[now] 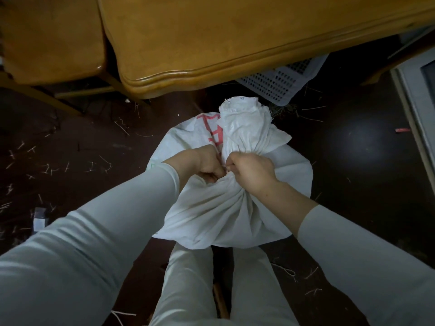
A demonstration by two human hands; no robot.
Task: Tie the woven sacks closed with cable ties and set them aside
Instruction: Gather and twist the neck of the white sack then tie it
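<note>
Woven sack (226,208), white with red print, stands on the dark floor at centre frame, just beyond the person's knees at the bottom edge. Its mouth is already gathered into a tight neck, with the loose top flaring above. The left hand (204,165) and right hand (251,172) meet at that neck. The right is a closed fist round the gather, and the left's fingers are curled in, pinching the cloth beside it. No cable tie shows clearly between them, so the fastening looks unfinished, and setting the sack aside is still to come. Pale scraps (47,168) litter the floor at left. Farther off, a white perforated basket (277,83) lies under the wooden table (211,43) across the top.
</note>
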